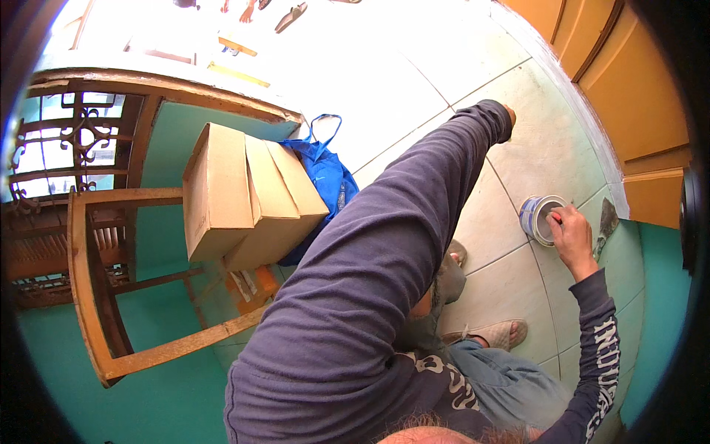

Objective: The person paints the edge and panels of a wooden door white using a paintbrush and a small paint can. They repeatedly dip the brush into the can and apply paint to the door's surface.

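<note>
My right hand is over the open mouth of a small metal can and pinches a small red-ended tool. The rest of that tool is hidden by my fingers and the can. The can stands on the floor tiles and looks greyish inside. Beside my right wrist lies a scraper with a worn, broad blade. My left arm stretches far forward across the view. Only a little of my left hand shows past the dark cuff, above the tiles, so its fingers and anything in them are hidden.
An orange-brown panelled wooden door borders the right side. To the left are a cardboard box, a blue bag and a wooden frame. Slippers and part of another person's hand show at the bright top edge.
</note>
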`<state>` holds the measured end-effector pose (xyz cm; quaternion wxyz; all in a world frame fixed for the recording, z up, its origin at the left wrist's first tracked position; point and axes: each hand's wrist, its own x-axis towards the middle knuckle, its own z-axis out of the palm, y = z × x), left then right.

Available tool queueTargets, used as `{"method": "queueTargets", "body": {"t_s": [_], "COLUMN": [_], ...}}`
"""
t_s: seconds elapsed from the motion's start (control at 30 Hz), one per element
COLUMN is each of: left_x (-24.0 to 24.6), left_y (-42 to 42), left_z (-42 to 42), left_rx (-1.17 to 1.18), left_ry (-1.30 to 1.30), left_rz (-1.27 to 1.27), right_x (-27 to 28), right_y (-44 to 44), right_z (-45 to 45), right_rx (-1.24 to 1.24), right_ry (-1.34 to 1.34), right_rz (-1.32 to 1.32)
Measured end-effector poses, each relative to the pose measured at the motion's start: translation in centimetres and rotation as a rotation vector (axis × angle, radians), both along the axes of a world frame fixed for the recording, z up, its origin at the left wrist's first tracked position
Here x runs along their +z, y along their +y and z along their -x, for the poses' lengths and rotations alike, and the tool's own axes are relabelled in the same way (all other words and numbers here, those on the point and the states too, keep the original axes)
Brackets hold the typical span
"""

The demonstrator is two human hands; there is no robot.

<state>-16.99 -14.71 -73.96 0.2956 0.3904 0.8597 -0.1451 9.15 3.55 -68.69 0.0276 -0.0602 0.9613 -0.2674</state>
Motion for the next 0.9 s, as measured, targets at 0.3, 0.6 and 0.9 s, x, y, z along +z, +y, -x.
{"method": "queueTargets", "body": {"t_s": [0.3,0.6,0.9], "left_x": [-0.7,-2.8,-1.7], "left_y": [1.5,0.0,-1.3], "left_z": [-1.4,-1.0,-1.9], "left_rx": [0.064,-0.114,-0.246], "left_ry": [-0.053,-0.078,0.109], "left_rz": [-0.128,-0.045,0.127], "right_x": [-1.5,-0.1,1.6], "right_y": [0.9,0.4,1.4], "right_z": [-0.6,0.6,-0.2], "right_rx": [-0.039,-0.02,-0.015], "right_ry": [-0.018,0.039,0.124], "right_rz": [0.013,0.1,0.055]}}
